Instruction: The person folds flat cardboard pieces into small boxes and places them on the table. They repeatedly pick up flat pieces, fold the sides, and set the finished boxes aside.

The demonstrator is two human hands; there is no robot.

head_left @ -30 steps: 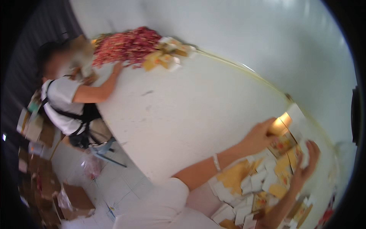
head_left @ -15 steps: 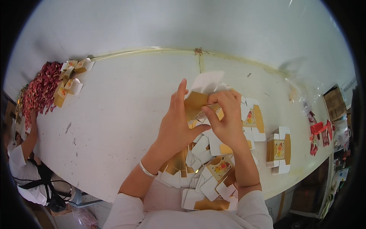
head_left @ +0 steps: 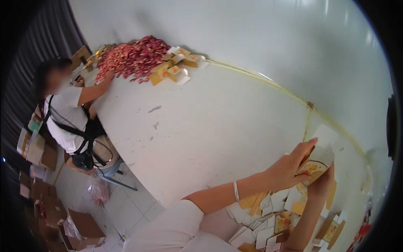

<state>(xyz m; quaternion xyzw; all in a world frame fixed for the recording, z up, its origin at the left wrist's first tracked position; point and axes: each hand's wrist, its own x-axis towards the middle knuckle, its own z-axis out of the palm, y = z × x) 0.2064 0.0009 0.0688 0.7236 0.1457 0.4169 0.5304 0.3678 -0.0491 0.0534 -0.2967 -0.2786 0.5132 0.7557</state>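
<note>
Both my hands hold one small gold and white cardboard box blank (head_left: 315,161) with a red flower print, above the white table (head_left: 218,126). My left hand (head_left: 289,168) grips its left side, fingers stretched up along it. My right hand (head_left: 322,185) holds it from below and to the right. A bracelet sits on my left wrist. Under my forearms lies a heap of flat white and gold box blanks (head_left: 277,214).
At the table's far left a person (head_left: 69,113) in a white shirt and dark apron reaches into a pile of red pieces (head_left: 132,59). Several folded gold boxes (head_left: 176,67) lie beside that pile. Cardboard boxes (head_left: 79,227) and a plastic bag (head_left: 98,189) sit on the tiled floor.
The view has swung left, so my hands now sit at the lower right and the other person is in sight. Both hands still hold the box blank.
</note>
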